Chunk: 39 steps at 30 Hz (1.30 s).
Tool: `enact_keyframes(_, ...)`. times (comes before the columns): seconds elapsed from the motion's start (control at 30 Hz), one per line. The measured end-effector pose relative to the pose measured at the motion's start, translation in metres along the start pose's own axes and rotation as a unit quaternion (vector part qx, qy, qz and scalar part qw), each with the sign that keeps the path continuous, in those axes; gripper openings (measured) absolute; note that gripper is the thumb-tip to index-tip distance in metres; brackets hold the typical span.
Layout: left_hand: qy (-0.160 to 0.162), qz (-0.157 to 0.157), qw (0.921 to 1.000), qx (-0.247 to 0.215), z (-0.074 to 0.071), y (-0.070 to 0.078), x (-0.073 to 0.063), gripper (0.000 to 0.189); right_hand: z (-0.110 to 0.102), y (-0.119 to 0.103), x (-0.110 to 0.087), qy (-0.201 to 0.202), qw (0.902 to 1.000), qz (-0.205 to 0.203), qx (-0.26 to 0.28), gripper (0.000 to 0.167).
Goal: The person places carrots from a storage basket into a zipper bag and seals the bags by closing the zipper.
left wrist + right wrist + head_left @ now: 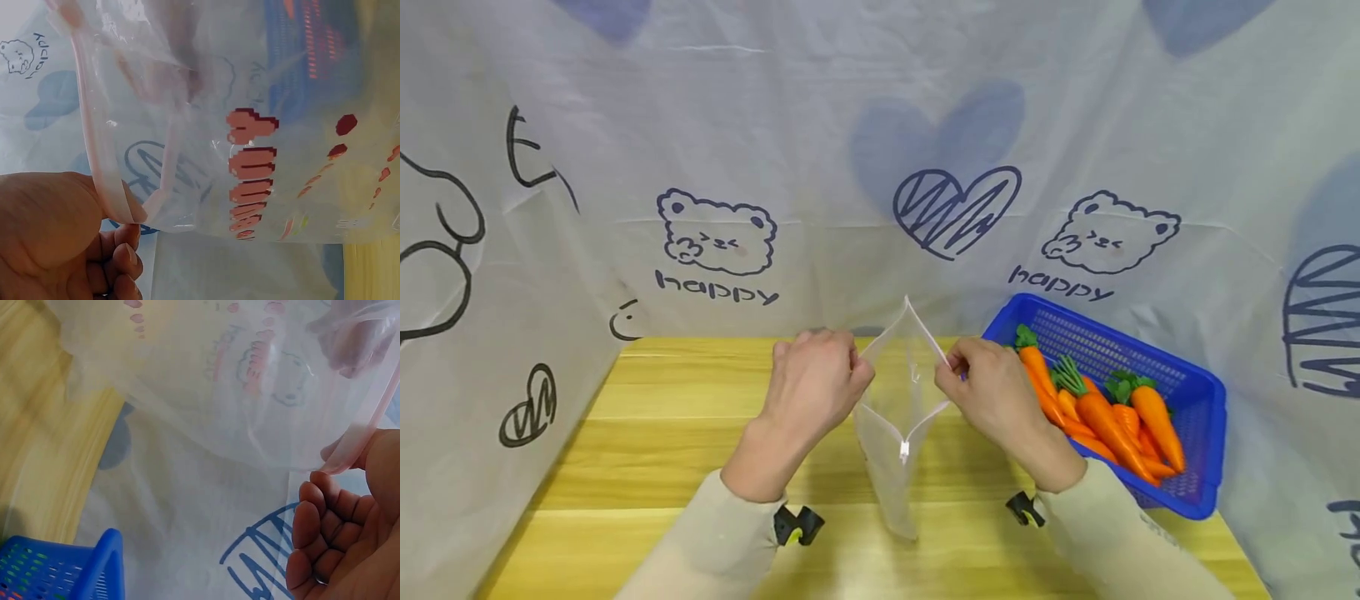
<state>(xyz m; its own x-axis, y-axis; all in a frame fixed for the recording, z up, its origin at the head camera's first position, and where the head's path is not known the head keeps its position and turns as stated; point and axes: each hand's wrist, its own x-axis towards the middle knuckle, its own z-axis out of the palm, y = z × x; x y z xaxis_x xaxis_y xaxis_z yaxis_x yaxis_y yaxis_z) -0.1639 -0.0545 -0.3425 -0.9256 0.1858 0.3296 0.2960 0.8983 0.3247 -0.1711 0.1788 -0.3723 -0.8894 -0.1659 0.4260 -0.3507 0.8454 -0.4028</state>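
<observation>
Step in hand looks like spreading the mouth of a clear zip bag [886,479]: left hand [812,375] and right hand [996,392] each pinch one side of its rim, and the next move seems to call for one grip holding firm while the other frees up. Bag lies between both grips, over the middle of the desk [685,417], base contact unclear; blue basket [1213,408] with carrots [1108,421] sits by the desk's far right corner, beside the right hand.
</observation>
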Motion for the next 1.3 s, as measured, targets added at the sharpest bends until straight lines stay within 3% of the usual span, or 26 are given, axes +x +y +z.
enact_keyframes(0.27, -0.004, -0.014, 0.9998, -0.011, -0.001, 0.007, 0.002, 0.021, -0.026, 0.014, -0.003, 0.028, 0.9993, 0.025, 0.004, 0.023)
enact_keyframes(0.4, -0.007, -0.023, 0.9997, -0.007, -0.004, 0.01, 0.001, 0.023, -0.047, 0.047, -0.007, 0.026, 0.9972, 0.06, -0.036, 0.024)
enact_keyframes(0.53, -0.007, -0.029, 0.9995, -0.006, -0.006, 0.011, -0.001, 0.024, -0.067, 0.095, -0.013, -0.011, 0.9911, 0.101, -0.085, 0.025)
enact_keyframes(0.67, -0.008, -0.032, 0.9994, -0.012, -0.007, 0.011, -0.001, 0.023, -0.078, 0.14, -0.023, -0.086, 0.979, 0.144, -0.116, 0.028)
enact_keyframes(0.8, -0.009, -0.035, 0.9993, -0.012, -0.007, 0.011, -0.001, 0.023, -0.08, 0.17, -0.036, -0.16, 0.9629, 0.178, -0.124, 0.03)
enact_keyframes(1.0, -0.009, -0.034, 0.9993, -0.013, -0.006, 0.011, 0.0, 0.023, -0.075, 0.19, -0.049, -0.254, 0.9294, 0.231, -0.134, 0.046)
enact_keyframes(1.13, -0.013, -0.035, 0.9992, -0.013, -0.005, 0.009, -0.002, 0.022, -0.072, 0.2, -0.052, -0.292, 0.9086, 0.262, -0.142, 0.048)
enact_keyframes(1.23, -0.014, -0.035, 0.9992, -0.012, -0.005, 0.008, -0.002, 0.021, -0.069, 0.205, -0.052, -0.307, 0.8985, 0.279, -0.142, 0.05)
enact_keyframes(1.3, -0.016, -0.036, 0.9992, -0.011, -0.005, 0.007, -0.002, 0.02, -0.065, 0.208, -0.051, -0.31, 0.8983, 0.277, -0.141, 0.049)
